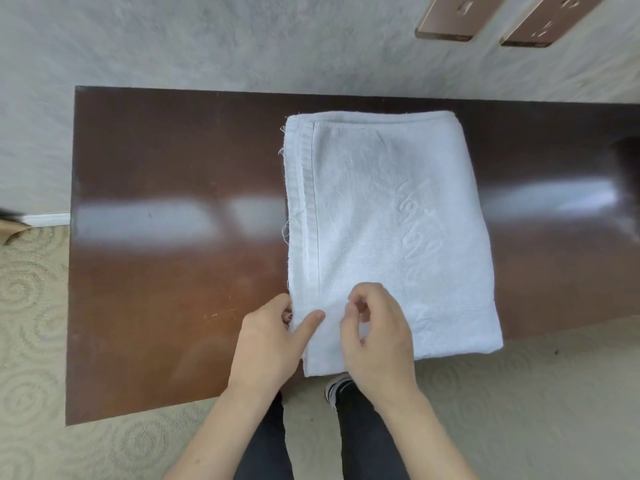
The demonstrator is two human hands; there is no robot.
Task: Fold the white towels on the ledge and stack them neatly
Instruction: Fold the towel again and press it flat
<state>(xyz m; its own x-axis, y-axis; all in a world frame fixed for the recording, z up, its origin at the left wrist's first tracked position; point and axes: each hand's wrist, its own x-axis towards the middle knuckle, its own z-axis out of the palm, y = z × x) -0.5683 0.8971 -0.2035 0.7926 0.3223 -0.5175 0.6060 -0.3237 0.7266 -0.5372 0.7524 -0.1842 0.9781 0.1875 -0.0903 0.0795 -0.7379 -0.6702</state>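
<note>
Head view looks down on a white towel (388,230) lying folded into a tall rectangle on a dark brown glossy ledge (166,188), right of the ledge's middle. Its far edge lies near the wall side of the ledge, and its near edge hangs just past the ledge's front edge. A stitched hem band runs along the towel's left side with a few loose threads sticking out, and a raised woven pattern shows faintly down the middle of the cloth. The left hand (273,341) grips the near left corner of the towel: the thumb lies on top of the cloth and the fingers are curled round the edge, pinching the layers. The right hand (374,337) sits just beside it over the near edge, touching or hovering close over the cloth, its fingers loosely curled with thumb and forefinger drawn towards each other; whether they hold any cloth or thread cannot be told. Both forearms come in bare from the bottom of the frame. Below the hands, dark trousers (363,438) and the toe of a striped shoe (337,386) stand on a pale patterned carpet (41,341). Soft light reflections streak across the ledge's polished top. Behind the ledge rises a grey textured wall (207,43), and at its upper right two bronze-coloured socket plates (450,19) are mounted side by side.
</note>
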